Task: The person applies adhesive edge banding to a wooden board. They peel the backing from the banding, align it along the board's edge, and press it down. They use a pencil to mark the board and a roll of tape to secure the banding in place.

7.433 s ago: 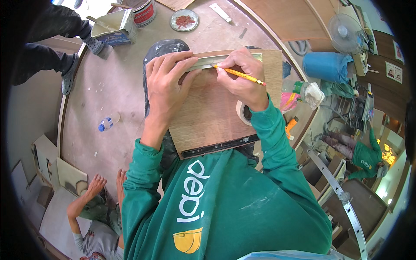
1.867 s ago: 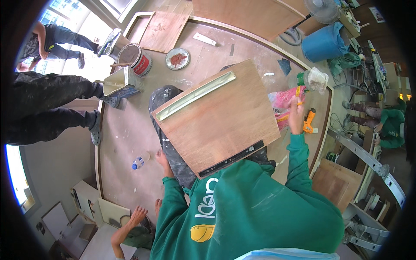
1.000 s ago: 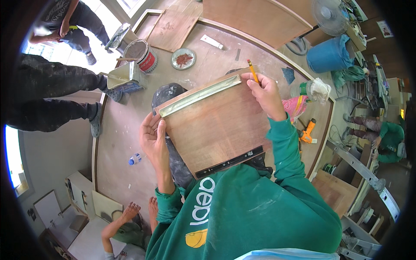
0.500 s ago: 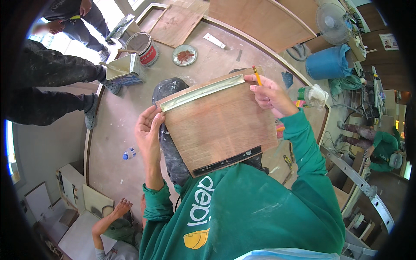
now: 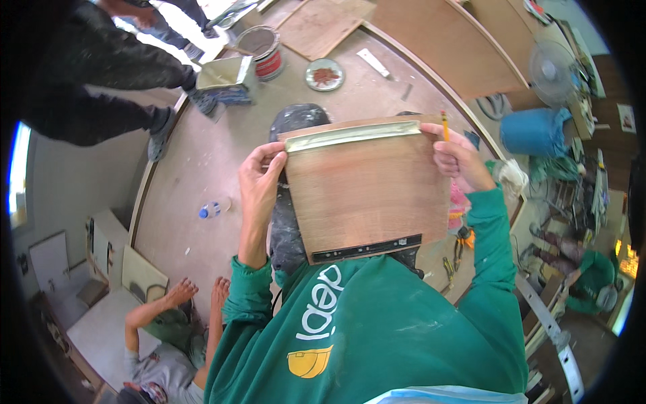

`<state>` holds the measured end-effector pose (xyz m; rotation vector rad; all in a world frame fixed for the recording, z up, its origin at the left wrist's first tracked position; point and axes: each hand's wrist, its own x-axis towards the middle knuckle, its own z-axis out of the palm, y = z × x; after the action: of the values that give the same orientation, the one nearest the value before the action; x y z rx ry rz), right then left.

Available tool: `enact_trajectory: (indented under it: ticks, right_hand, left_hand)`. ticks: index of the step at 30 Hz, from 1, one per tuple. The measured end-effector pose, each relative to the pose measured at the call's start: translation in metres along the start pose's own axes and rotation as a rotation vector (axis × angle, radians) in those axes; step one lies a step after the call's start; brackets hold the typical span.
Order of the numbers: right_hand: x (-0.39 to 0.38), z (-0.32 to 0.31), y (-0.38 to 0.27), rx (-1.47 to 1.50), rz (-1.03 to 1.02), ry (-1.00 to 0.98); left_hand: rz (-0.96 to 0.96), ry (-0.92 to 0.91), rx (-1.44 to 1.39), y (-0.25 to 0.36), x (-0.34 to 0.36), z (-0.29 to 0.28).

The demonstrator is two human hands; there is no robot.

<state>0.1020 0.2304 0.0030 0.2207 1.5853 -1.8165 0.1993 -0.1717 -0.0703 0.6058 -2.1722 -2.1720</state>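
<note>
The wooden board (image 5: 367, 192) sits at the centre. The left hand (image 5: 259, 182) grips its edge at 9 o'clock. The right hand (image 5: 457, 158), at 3 o'clock, seems to press the other edge, closed around a yellow pencil (image 5: 444, 125).

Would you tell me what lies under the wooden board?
A paint-spattered dark support shows beneath the wooden board, beside the left hand; its middle is covered.
</note>
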Motion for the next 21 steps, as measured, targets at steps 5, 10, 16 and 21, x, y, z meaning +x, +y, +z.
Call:
enact_trajectory:
  ticks: [5, 10, 16, 21]
  right_hand:
    - [0.008, -0.006, -0.007, -0.011, -0.014, -0.028]
    - [0.009, 0.003, -0.009, -0.023, 0.003, -0.007]
    - [0.006, -0.009, -0.004, 0.078, 0.006, -0.070]
    - [0.004, -0.008, -0.009, 0.090, 0.000, -0.092]
  left_hand:
    - [0.018, 0.049, -0.069, 0.000, 0.001, 0.004]
    - [0.012, 0.049, -0.085, 0.000, 0.000, 0.007]
    - [-0.029, 0.029, -0.106, -0.004, 0.001, 0.006]
    - [0.023, 0.059, 0.021, 0.001, 0.005, 0.005]
